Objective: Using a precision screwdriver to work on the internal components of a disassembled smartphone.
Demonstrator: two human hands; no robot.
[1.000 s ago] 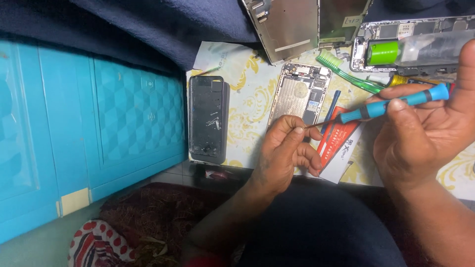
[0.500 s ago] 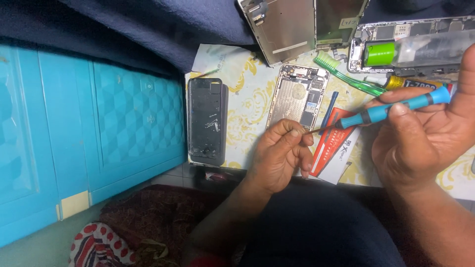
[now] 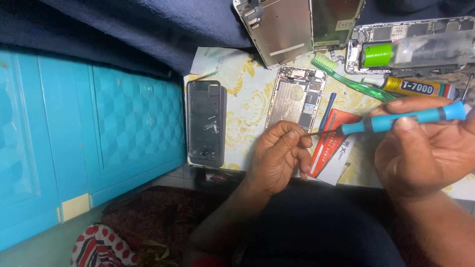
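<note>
My right hand [image 3: 426,151] grips a blue-handled screwdriver [image 3: 403,119], held level with its thin metal tip pointing left. My left hand [image 3: 278,157] has its fingers pinched at that tip; whether a small part sits between them is hidden. Just above my left hand lies an opened phone body [image 3: 296,98] with its circuit boards showing. Left of it rests a black phone frame [image 3: 206,122], lying flat on the patterned cloth [image 3: 247,94].
A red and white packet [image 3: 332,148] and a blue pry stick [image 3: 326,110] lie between my hands. A green toothbrush [image 3: 354,79], a glue tube [image 3: 420,88], a clear bottle with a green cap [image 3: 410,52] and two detached screen panels [image 3: 297,27] lie above. A turquoise cabinet [image 3: 89,133] stands left.
The screwdriver has levelled out and its tip now meets my left fingertips. Both hands stayed nearly in place.
</note>
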